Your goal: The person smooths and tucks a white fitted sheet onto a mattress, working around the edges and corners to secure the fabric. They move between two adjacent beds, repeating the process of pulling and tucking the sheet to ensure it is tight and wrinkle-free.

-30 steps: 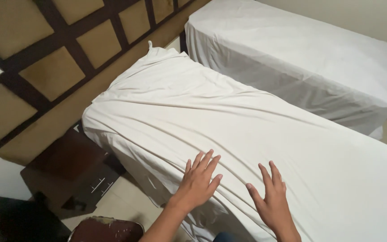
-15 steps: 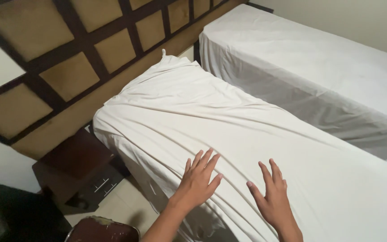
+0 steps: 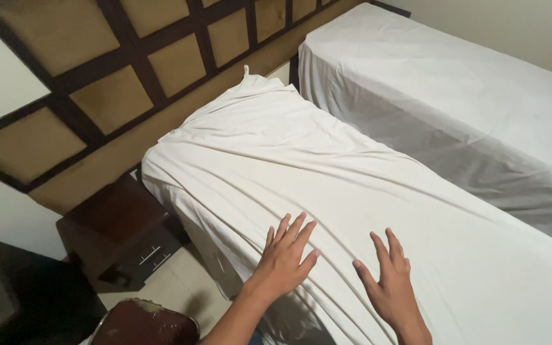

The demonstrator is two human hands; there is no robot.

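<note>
A single bed is covered by a wrinkled white sheet (image 3: pixel 327 166) that runs from the headboard end toward me. My left hand (image 3: pixel 285 255) lies flat on the sheet near the bed's side edge, fingers spread. A short way to its right, my right hand (image 3: pixel 388 284) also rests palm down on the sheet with fingers apart. Neither hand holds any fabric. Creases fan out across the sheet from the hands toward the headboard.
A second bed with a white sheet (image 3: pixel 455 89) stands beyond a narrow gap. A padded headboard wall (image 3: pixel 135 70) with dark wood framing lies at the left. A dark bedside cabinet (image 3: pixel 119 223) and a dark round stool (image 3: pixel 145 322) stand on the tiled floor.
The view has shifted a little, so the bed sits further right in the picture. Both hands stay flat on the sheet in the same pose.
</note>
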